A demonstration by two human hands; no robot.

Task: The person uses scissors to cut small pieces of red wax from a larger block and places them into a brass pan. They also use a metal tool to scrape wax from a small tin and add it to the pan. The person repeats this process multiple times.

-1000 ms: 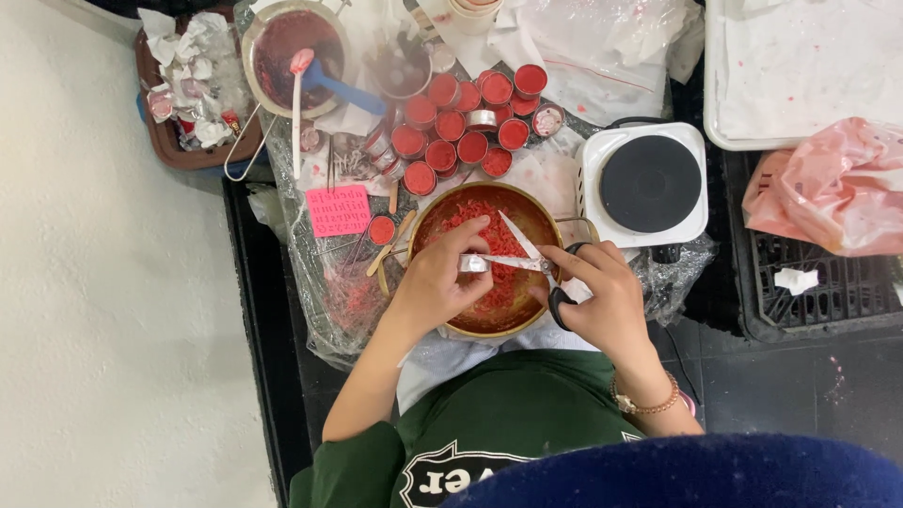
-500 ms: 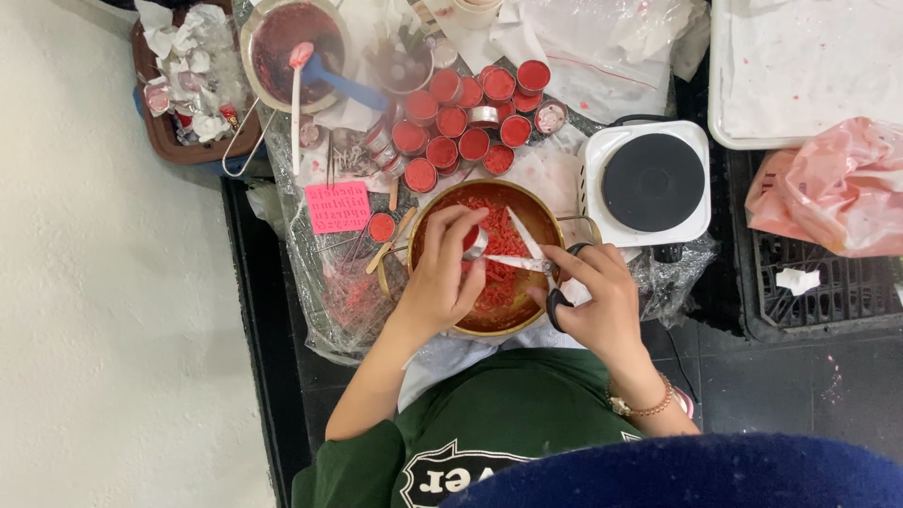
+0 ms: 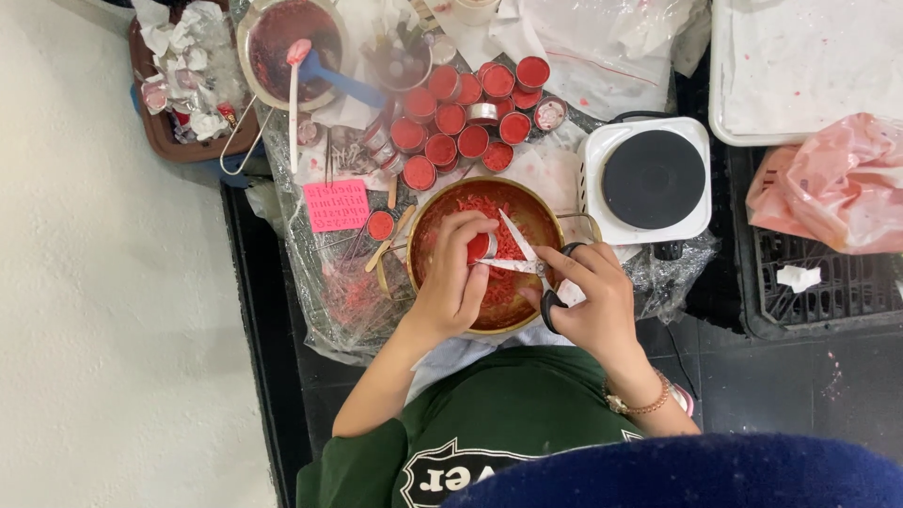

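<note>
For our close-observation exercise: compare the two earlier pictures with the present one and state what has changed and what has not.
Little has changed. The left hand still pinches a small red piece over the brass bowl, its fingers slightly shifted. The right hand keeps the scissors, blades open as before. The red-filled tins, hot plate and pink card have stayed put.

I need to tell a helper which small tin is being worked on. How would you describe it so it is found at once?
Find the round metal bowl of red shavings beside the white hotplate. Over it, the left hand pinches a small tin against open scissors held by the right hand. Unlike the cluster of tins behind, it is held up.
</note>
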